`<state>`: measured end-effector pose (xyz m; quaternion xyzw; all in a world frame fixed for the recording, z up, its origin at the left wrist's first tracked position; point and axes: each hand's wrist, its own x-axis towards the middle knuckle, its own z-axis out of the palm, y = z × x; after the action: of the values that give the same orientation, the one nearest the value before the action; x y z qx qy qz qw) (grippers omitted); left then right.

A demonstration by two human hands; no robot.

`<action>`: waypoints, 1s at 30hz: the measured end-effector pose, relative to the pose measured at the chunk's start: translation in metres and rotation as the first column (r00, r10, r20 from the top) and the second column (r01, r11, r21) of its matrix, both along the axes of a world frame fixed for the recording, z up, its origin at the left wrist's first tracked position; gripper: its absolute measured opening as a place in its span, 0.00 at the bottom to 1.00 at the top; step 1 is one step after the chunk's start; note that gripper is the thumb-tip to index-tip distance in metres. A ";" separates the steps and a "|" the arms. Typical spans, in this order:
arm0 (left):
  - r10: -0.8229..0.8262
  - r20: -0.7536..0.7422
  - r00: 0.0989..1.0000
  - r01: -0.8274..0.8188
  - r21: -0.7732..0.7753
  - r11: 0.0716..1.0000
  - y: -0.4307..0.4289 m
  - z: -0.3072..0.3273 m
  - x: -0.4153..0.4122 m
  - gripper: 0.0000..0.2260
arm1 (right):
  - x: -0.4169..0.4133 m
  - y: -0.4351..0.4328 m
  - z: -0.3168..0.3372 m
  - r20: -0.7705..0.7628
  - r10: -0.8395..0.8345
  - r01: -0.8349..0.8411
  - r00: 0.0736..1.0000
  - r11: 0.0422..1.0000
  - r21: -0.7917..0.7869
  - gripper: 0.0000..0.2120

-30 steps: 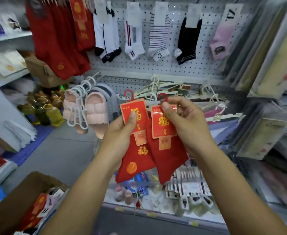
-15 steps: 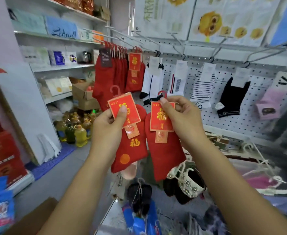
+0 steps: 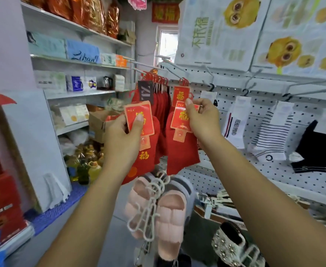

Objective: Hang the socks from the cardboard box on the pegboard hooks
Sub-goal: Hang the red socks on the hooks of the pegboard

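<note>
My left hand (image 3: 122, 132) pinches the red card of one pair of red socks (image 3: 144, 151), which hangs below it. My right hand (image 3: 201, 119) pinches the card of a second pair of red socks (image 3: 181, 151) and holds it just below a pegboard hook (image 3: 174, 73) that carries more red socks (image 3: 180, 92). Another row of red socks (image 3: 159, 97) hangs on the hook to the left. The white pegboard (image 3: 303, 176) runs to the right. The cardboard box is out of view.
White, striped and black socks (image 3: 274, 137) hang on hooks to the right. Pink slippers (image 3: 170, 214) on hangers hang below my hands. Shelves (image 3: 81, 93) with goods and oil bottles (image 3: 87, 162) stand at the left. Large printed bags (image 3: 254, 31) hang above the pegboard.
My view has tilted upward. Both hands have risen with their socks toward the hooks, and the right pair now sits just under the hook with red socks.
</note>
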<state>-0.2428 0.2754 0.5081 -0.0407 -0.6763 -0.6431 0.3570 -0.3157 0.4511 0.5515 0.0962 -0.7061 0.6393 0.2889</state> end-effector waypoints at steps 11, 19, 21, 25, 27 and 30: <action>-0.169 0.021 0.985 0.170 -0.079 0.982 -0.026 -0.005 -0.054 0.06 | -0.097 -0.024 0.034 -0.058 -0.246 0.246 0.968 0.969 -0.010 0.08; -0.209 0.079 0.975 0.218 -0.120 0.969 -0.025 -0.010 -0.072 0.10 | -0.122 -0.026 0.040 -0.130 -0.244 0.264 0.961 0.949 0.170 0.07; -0.228 0.076 0.971 0.236 -0.116 0.965 -0.024 -0.009 -0.072 0.10 | -0.124 -0.027 0.037 -0.139 -0.237 0.262 0.962 0.943 0.207 0.09; -0.255 0.082 0.963 0.263 -0.110 0.958 -0.022 -0.007 -0.070 0.11 | -0.117 -0.024 0.033 -0.114 -0.215 0.238 0.970 0.938 0.253 0.13; -0.269 0.081 0.960 0.277 -0.105 0.955 -0.021 -0.007 -0.070 0.11 | -0.110 -0.021 0.031 -0.077 -0.213 0.225 0.974 0.948 0.223 0.13; -0.300 0.104 0.948 0.309 -0.083 0.947 -0.017 -0.004 -0.068 0.14 | -0.085 -0.016 0.025 -0.049 -0.259 0.263 0.965 0.958 0.114 0.16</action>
<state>-0.3106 0.2582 0.5042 -0.1332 -0.7081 -0.6577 0.2198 -0.4008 0.4351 0.5769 0.0299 -0.7447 0.5505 0.3762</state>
